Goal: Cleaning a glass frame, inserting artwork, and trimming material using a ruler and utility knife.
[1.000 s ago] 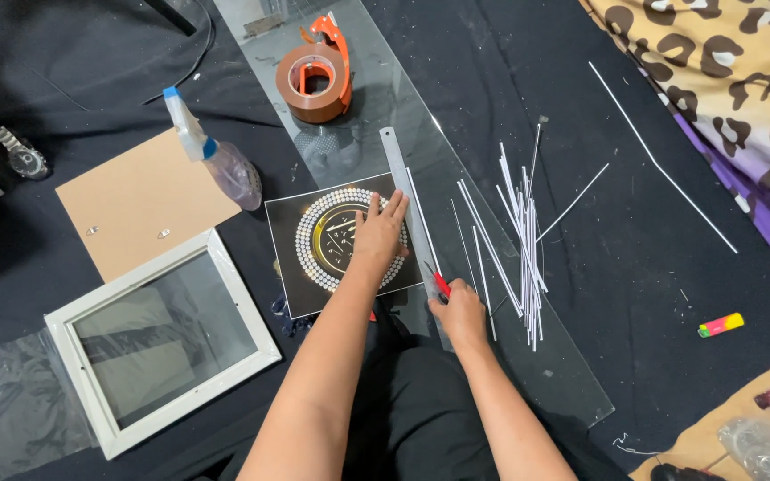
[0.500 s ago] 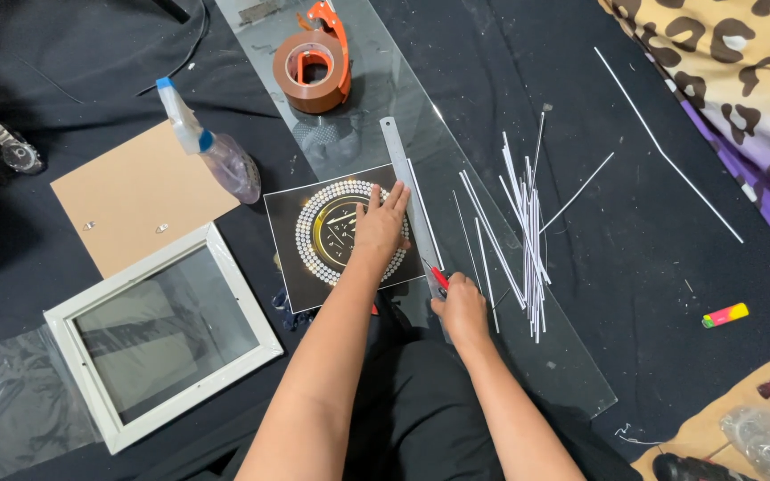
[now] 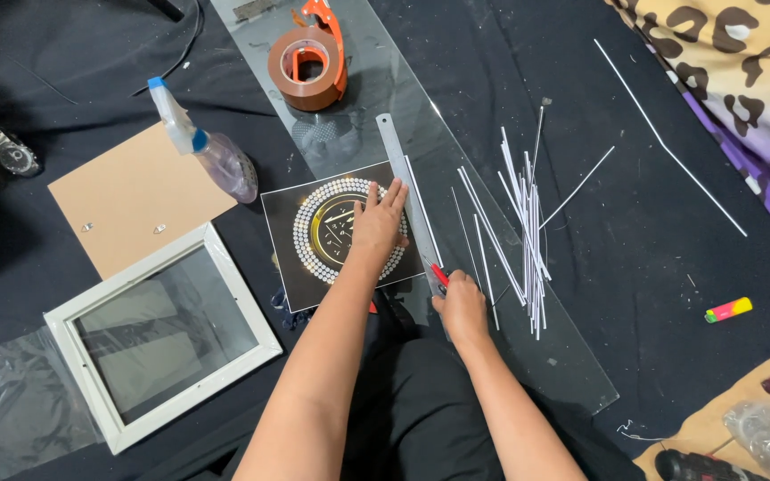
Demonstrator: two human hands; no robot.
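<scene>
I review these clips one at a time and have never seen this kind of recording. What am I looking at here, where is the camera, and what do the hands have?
There is no machine here: a person works with bare hands, and the one camera sits on their head, looking down. The left hand presses flat on a black picture with a ring pattern, beside a metal ruler. The right hand grips a red-handled cutter at the ruler's lower end. All this lies on a clear sheet over dark cloth. Nearby are thin white strips, a tape dispenser, a spray bottle, a brown backing board, a white frame and a lighter.
</scene>
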